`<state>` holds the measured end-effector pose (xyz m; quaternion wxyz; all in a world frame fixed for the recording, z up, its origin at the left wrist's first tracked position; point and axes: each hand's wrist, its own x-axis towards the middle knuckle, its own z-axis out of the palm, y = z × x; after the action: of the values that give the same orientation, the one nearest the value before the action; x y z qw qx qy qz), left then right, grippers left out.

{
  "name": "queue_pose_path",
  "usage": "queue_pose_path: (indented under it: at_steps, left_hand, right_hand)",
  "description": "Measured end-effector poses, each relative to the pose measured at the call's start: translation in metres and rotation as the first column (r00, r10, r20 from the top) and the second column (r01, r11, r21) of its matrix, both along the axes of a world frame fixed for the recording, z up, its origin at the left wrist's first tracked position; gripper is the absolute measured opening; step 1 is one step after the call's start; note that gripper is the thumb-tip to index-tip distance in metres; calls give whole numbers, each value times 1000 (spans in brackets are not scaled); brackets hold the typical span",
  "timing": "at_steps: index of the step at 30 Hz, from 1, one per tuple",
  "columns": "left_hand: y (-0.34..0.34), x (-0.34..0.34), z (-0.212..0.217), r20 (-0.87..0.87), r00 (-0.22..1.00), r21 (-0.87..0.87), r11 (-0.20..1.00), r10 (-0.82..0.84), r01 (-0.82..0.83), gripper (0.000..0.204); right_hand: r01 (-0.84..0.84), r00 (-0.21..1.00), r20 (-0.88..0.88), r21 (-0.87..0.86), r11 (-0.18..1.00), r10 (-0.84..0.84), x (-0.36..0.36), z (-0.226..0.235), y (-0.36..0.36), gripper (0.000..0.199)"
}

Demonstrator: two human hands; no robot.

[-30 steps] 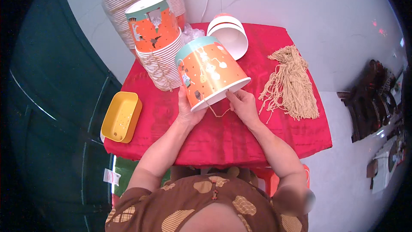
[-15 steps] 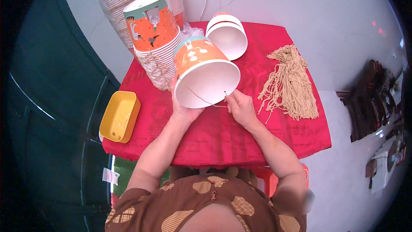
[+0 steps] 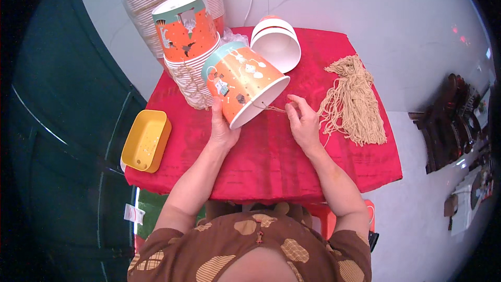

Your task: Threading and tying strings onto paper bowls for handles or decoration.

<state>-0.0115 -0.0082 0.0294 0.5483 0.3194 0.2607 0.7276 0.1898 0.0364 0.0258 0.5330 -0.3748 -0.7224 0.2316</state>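
My left hand point(image 3: 224, 131) holds an orange and green paper bucket point(image 3: 242, 75) with cartoon figures, its thumb up along the printed side. The bucket is tilted, its white-rimmed mouth towards the lower right. From its wall near the rim a thin beige cord point(image 3: 274, 108) runs out to the right. My right hand point(image 3: 305, 125) is beside the cord's outer end, thumb and forefinger apart; the thumb tip is at the cord or very near it. Farther right a bundle of beige cords point(image 3: 357, 107) lies on the red-covered table point(image 3: 271, 169).
A tall stack of paper buckets point(image 3: 185, 34) stands behind on the left, with plastic-wrapped stacks point(image 3: 148, 0) beyond it. Near the wall, nested buckets point(image 3: 276, 47) lie on their sides. A yellow tray point(image 3: 147, 141) with small bits in it sits at the left edge.
The bucket has turned so its printed side faces up and its inside is mostly hidden. My right hand has moved slightly right from the rim, and its pinch has loosened.
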Motion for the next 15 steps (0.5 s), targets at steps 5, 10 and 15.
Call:
queue_pose_path:
  at_steps: [5,10,15]
  left_hand:
    - [5,2,-7,-52,995,104,991,89,-83,80]
    - [10,-1,-21,-218,961,161,978,170,-136,82]
    - [6,12,-15,-214,969,194,978,124,-82,82]
  right_hand:
    - [-184,957,-221,37,982,188,4,7,-5,22]
    - [-632,674,-619,-200,749,404,4,16,-18,32]
    - [-857,451,-744,-206,473,493,7,21,-22,35]
